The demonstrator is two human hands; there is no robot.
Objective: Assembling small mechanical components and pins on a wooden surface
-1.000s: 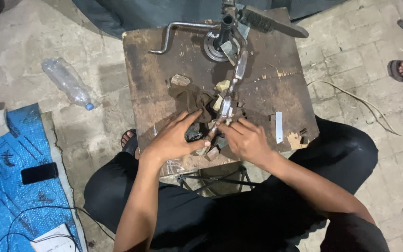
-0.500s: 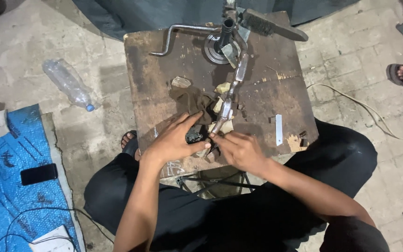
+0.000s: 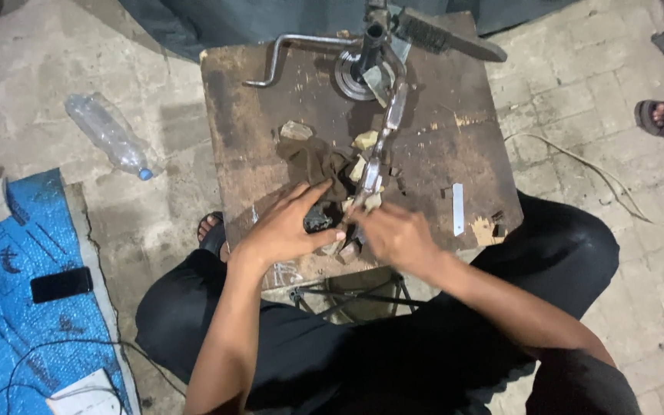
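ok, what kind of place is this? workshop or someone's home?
Most likely an informal ground-level repair spot, not a fitted workshop. The person sits on a paved stone floor at a small worn metal-topped table with a mounted metal tool. A blue tarp and an empty plastic bottle lie alongside.

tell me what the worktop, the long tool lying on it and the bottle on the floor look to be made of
Worktop: seemingly wood or board, matte brown, worn and chipped pale at its edges.
Long tool: metal, by its grey sheen and bright glints.
Bottle: clear thin plastic, see-through and crumpled, with a blue cap.
The left hand and right hand cover the tool's near end.
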